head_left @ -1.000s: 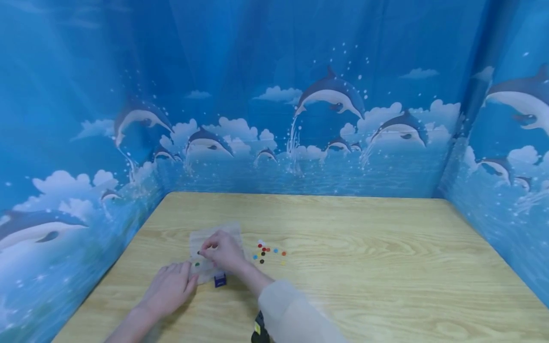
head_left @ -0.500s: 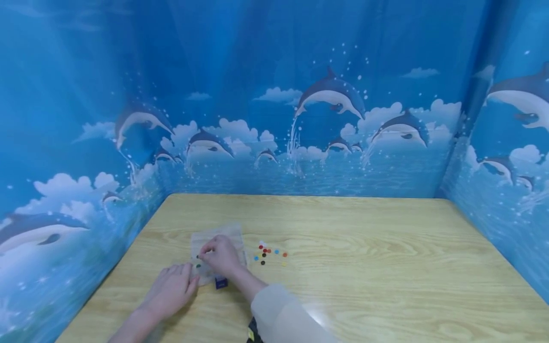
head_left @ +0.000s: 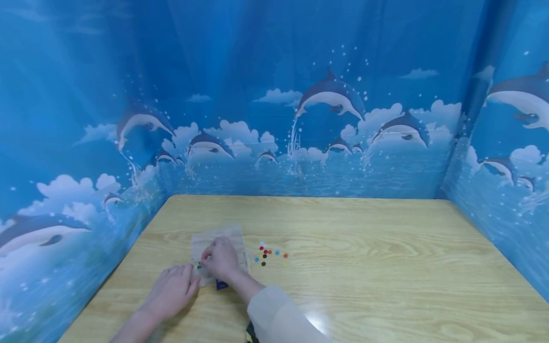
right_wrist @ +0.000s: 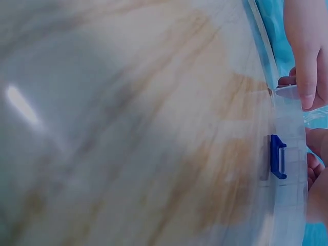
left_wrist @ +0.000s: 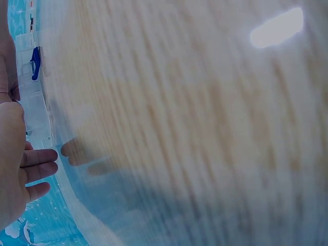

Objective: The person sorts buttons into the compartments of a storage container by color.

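A clear plastic compartment box (head_left: 231, 233) with a dark blue latch (right_wrist: 277, 157) lies on the table. My left hand (head_left: 169, 290) holds its near left corner; in the left wrist view several fingers (left_wrist: 38, 171) extend past it. Over the box, my right hand (head_left: 223, 259) has its thumb and index finger together, pinching a small dark disc (head_left: 199, 263), partly hidden at the fingertips. A green disc (head_left: 199, 267) is in the compartment just below. The right hand and sleeve hide much of the box's middle and part of the latch.
Right of the box, several loose discs lie scattered, among them a blue disc (head_left: 277, 253), a black disc (head_left: 263, 264) and an orange disc (head_left: 285, 256). The wood-grain table (head_left: 386, 257) meets a blue dolphin-print curtain (head_left: 266, 119) at back and sides.
My right hand has moved slightly toward me, bringing the dark disc down beside the green one. The left hand keeps its place at the box corner.
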`<state>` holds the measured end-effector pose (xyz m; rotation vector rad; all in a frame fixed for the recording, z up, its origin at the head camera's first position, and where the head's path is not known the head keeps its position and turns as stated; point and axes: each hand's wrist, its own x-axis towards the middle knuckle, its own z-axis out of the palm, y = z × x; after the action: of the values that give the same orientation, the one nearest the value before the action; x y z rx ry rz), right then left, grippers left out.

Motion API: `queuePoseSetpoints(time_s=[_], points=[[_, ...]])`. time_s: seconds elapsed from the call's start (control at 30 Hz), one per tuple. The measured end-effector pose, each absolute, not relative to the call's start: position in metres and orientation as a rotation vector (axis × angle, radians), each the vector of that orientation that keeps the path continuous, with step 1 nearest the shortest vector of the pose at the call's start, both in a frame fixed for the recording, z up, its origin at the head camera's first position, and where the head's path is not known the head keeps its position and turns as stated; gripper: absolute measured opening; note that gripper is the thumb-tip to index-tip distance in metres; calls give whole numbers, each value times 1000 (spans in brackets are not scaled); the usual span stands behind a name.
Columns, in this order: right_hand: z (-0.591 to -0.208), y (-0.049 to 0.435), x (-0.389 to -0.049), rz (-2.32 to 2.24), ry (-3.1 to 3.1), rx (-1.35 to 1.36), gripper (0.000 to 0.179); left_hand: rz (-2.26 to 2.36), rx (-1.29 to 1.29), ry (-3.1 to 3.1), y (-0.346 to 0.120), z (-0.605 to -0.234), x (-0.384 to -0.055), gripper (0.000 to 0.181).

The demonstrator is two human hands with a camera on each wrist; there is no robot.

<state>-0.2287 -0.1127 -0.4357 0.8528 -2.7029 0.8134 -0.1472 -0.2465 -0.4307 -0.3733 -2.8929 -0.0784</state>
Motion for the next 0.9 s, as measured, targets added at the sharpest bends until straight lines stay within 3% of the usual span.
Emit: queuePoseSetpoints(time_s=[0.17, 0.47, 0.9], points=[[-436, -113, -230, 881, -2691, 832, 6, -78, -378, -2883, -247, -432, -148, 20], [-431, -103, -239, 1686, -2492, 608, 6, -90, -352, -2891, -245, -432, -147, 19], [-413, -58, -266, 1843, -2379, 654, 9, -81, -314, -2932, -245, -432, -148, 17]])
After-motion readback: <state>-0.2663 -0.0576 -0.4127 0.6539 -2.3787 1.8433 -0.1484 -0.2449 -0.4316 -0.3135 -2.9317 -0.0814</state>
